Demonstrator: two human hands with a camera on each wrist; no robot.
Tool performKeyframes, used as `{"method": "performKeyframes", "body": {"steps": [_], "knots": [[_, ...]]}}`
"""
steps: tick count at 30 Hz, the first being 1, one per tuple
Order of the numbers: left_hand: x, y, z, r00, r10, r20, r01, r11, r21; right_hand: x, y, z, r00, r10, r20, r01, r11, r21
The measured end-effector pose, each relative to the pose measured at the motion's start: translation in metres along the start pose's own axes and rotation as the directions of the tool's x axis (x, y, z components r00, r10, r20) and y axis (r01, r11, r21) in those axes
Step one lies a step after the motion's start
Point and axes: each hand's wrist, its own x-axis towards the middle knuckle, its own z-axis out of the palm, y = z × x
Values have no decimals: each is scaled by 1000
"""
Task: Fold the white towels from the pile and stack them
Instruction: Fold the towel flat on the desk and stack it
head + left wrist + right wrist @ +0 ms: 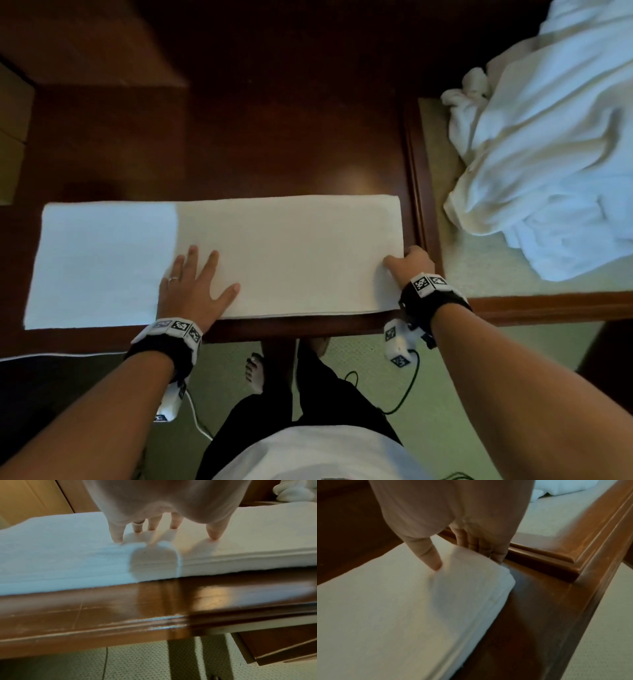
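A white towel (pixel 274 253) folded into a long strip lies flat across the dark wooden table (pixel 239 137). My left hand (pixel 195 284) rests on it near its middle, fingers spread and straight, pressing down (pixel 164 531). My right hand (pixel 409 263) pinches the towel's right end near the front corner, thumb on top and fingers curled under the edge (pixel 465 559). The towel (pixel 393 608) lifts slightly at that corner. A crumpled pile of white towels (pixel 548 144) lies to the right on a lower cushioned surface.
The table's front edge (pixel 154 622) runs just below the towel. A wood-framed cushioned bench (pixel 479 267) stands against the table's right side. Cables (pixel 404 387) hang from my wrist cameras over green carpet (pixel 462 411), where my bare foot (pixel 255 371) stands.
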Motion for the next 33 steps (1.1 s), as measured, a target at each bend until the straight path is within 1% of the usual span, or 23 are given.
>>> {"method": "performKeyframes", "body": {"steps": [2, 3, 5, 7, 9, 10, 12, 14, 15, 16, 17, 19, 20, 22, 23, 25, 26, 28, 29, 31, 33], "knots": [[-1, 0, -2, 1000, 0, -5, 0, 1000, -13, 2, -1, 0, 998, -22, 54, 21, 1000, 18], [-2, 1, -3, 1000, 0, -6, 0, 1000, -25, 3, -4, -2, 997, -46, 61, 46, 999, 7], [-4, 1, -8, 1000, 9, 9, -9, 998, -62, 5, -16, -10, 992, -126, 31, 127, 992, -28], [-3, 2, -13, 999, 46, -6, -46, 996, -81, 13, -38, -29, 967, -248, -52, 245, 968, -49], [1, 3, -20, 994, 91, -64, -95, 994, -56, 22, -67, -57, 909, -373, -188, 359, 928, -104], [3, 4, -23, 991, 104, -82, -107, 994, -36, 26, -81, -74, 870, -424, -251, 397, 905, -151], [7, 5, -27, 992, 103, -72, -102, 995, 15, 32, -107, -104, 777, -516, -361, 453, 856, -249], [9, 7, -30, 991, 112, -75, -109, 993, 41, 30, -127, -129, 685, -581, -440, 498, 814, -300], [7, 10, -33, 986, 146, -76, -142, 988, 58, 27, -135, -137, 647, -598, -473, 515, 800, -307], [7, 12, -34, 981, 184, -57, -180, 981, 70, 23, -141, -141, 619, -610, -495, 526, 790, -316], [6, 13, -33, 976, 212, -44, -208, 975, 72, 18, -145, -141, 608, -619, -496, 533, 782, -322], [6, 16, -31, 968, 245, -57, -241, 968, 70, 3, -151, -131, 610, -647, -457, 545, 762, -350], [6, 17, -31, 963, 262, -61, -257, 964, 74, -8, -154, -121, 603, -672, -430, 566, 740, -364], [10, 15, -34, 954, 288, -86, -282, 956, 75, -36, -158, -95, 571, -739, -358, 627, 674, -391], [12, 12, -36, 951, 292, -101, -285, 956, 75, -50, -159, -79, 571, -766, -295, 648, 642, -410], [14, 1, -45, 956, 271, -108, -263, 961, 87, -79, -157, -39, 574, -808, -130, 689, 563, -456], [15, -6, -51, 960, 253, -117, -242, 965, 107, -93, -155, -16, 543, -838, -54, 728, 501, -469], [12, -25, -65, 971, 199, -136, -179, 973, 148, -118, -150, 34, 460, -884, 78, 796, 372, -478], [11, -36, -70, 976, 166, -141, -143, 976, 162, -129, -148, 59, 447, -884, 139, 810, 333, -482], [6, -58, -80, 981, 125, -149, -95, 976, 194, -142, -140, 107, 472, -844, 255, 802, 292, -521], [5, -77, -85, 974, 151, -166, -110, 966, 233, -152, -130, 140, 497, -794, 351, 789, 245, -563]]}}
